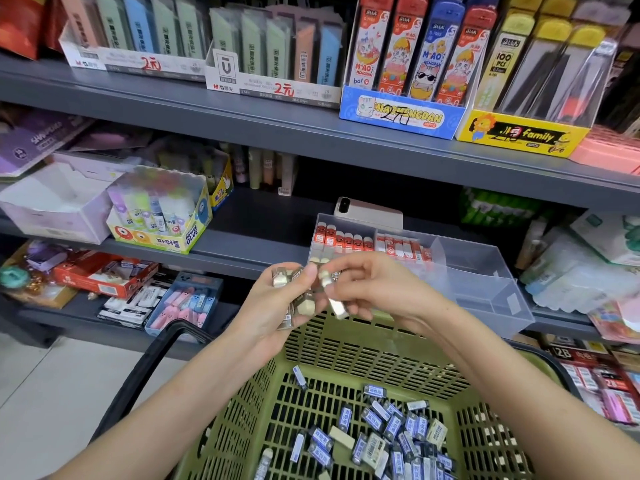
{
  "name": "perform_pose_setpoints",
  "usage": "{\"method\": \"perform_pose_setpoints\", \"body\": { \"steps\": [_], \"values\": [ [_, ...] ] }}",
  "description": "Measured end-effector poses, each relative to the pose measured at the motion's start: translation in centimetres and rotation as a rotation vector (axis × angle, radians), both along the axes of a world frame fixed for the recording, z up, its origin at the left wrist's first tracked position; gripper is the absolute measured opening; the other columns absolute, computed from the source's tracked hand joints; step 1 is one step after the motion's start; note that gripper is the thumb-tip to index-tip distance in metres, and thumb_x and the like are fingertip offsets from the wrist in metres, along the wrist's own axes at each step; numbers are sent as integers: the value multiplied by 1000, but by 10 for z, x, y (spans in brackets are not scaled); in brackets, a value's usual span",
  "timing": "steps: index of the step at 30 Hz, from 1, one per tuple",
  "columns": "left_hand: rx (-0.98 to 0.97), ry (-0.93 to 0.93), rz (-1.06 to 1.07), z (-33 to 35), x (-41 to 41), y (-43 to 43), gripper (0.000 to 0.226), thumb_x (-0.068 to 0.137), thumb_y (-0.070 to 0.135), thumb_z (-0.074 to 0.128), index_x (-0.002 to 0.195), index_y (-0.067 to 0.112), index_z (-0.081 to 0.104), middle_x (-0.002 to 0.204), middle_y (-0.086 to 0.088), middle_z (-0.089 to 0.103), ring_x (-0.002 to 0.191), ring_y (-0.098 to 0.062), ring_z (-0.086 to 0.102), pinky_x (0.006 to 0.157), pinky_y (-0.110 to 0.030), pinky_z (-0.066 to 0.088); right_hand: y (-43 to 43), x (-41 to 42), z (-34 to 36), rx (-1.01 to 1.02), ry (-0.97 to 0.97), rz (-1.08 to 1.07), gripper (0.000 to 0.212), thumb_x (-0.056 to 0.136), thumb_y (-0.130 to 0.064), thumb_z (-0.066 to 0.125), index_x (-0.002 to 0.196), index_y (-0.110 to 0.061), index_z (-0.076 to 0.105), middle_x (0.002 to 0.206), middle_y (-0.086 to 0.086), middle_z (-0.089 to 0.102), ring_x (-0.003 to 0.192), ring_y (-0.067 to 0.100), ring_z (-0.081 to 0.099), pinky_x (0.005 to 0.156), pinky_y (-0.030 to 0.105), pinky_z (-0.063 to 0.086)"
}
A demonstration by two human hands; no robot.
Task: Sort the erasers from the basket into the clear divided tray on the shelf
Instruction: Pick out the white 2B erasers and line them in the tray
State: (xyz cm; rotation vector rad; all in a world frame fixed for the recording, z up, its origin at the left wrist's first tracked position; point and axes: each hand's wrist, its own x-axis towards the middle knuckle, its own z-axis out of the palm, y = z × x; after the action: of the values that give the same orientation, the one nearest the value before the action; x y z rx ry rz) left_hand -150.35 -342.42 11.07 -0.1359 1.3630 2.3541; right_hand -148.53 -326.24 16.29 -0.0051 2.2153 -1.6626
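At centre, several erasers (304, 305) are clutched in the left hand (268, 308) and one pinched by the right hand (367, 289); many lie in the basket (363, 344) at the bottom, and the tray (485, 271), centre right, is partly filled.

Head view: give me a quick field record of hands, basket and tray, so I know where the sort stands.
left hand: holds a clutch of erasers above the basket
right hand: pinches a single eraser right beside that clutch
basket: green, with many blue-labelled erasers loose in its bottom
tray: clear, on the shelf behind the hands
tray contents: red-sleeved erasers stand in rows in its back-left compartments
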Motion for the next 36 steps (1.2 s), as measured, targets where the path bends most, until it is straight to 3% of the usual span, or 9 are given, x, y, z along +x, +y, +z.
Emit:
{"method": "perform_pose_setpoints", "body": {
  "steps": [4, 7, 11, 15, 19, 24, 27, 33, 36],
  "values": [
    [39, -65, -1, 3, 1, 1, 45, 59, 22, 78, 98, 9, 58, 71, -8, 71, 65, -22, 69, 54, -28, 55, 18, -13, 1, -4, 56, -204, 19, 80, -1, 67, 94, -7, 55, 54, 3, 57, 37, 9, 47, 35, 19, 33],
    [91, -161, 39, 4, 0, 0, 47, 57, 18, 79, 97, 10, 57, 64, -6, 68, 57, -17, 65, 51, -27, 54, 39, -30, -4, 282, 255, -369, 26, 78, -7, 71, 90, -14, 49, 59, 3, 51, 42, 10, 47, 41, 21, 35],
    [142, -241, 65, 4, 0, 0, 45, 58, 15, 78, 96, 10, 56, 62, -6, 66, 55, -15, 63, 52, -27, 54, 47, -45, -21, 652, 413, -317, 28, 76, -14, 71, 93, -15, 48, 64, 4, 55, 65, 23, 53, 62, 32, 40],
    [137, -249, 66, 6, -1, 0, 48, 58, 16, 79, 99, 8, 56, 67, -7, 64, 54, -15, 63, 52, -27, 53, 42, -49, -36, 918, 488, -282, 27, 77, -21, 68, 95, -14, 49, 73, 0, 57, 77, 25, 55, 58, 29, 30],
    [145, -255, 58, 4, -1, -1, 45, 58, 15, 79, 97, 9, 56, 64, -6, 65, 55, -15, 63, 52, -27, 53, 41, -48, -37, 1059, 537, -221, 28, 77, -26, 67, 91, -17, 45, 72, -2, 54, 73, 26, 56, 55, 28, 28],
    [140, -262, 50, 3, 0, -2, 42, 58, 15, 79, 93, 9, 56, 64, -6, 65, 56, -14, 62, 52, -27, 53, 41, -48, -31, 1023, 502, -147, 29, 73, -23, 70, 87, -17, 45, 72, -2, 55, 74, 24, 55, 52, 28, 29],
    [35, -186, 13, 5, 0, -2, 44, 57, 21, 80, 95, 11, 58, 68, -5, 65, 56, -14, 62, 53, -27, 53, 40, -52, -26, 942, 496, -189, 27, 70, -17, 70, 84, -16, 47, 71, -3, 54, 72, 23, 51, 53, 29, 29],
    [-662, 397, -142, 18, -31, 1, 26, 77, 31, 76, 94, 28, 57, 89, 3, 63, 59, -6, 61, 53, -20, 48, 53, -50, -20, 596, 366, -322, 26, 70, -13, 73, 91, -14, 56, 62, -7, 49, 64, 15, 48, 58, 29, 35],
    [-947, 625, -139, 22, -55, 22, 34, 72, 36, 79, 93, 24, 54, 89, 8, 62, 74, -13, 60, 62, -30, 51, 63, -40, -30, 361, 376, -377, 28, 74, -12, 75, 96, -12, 58, 59, -3, 44, 57, 12, 41, 58, 27, 34]
  ]
}}
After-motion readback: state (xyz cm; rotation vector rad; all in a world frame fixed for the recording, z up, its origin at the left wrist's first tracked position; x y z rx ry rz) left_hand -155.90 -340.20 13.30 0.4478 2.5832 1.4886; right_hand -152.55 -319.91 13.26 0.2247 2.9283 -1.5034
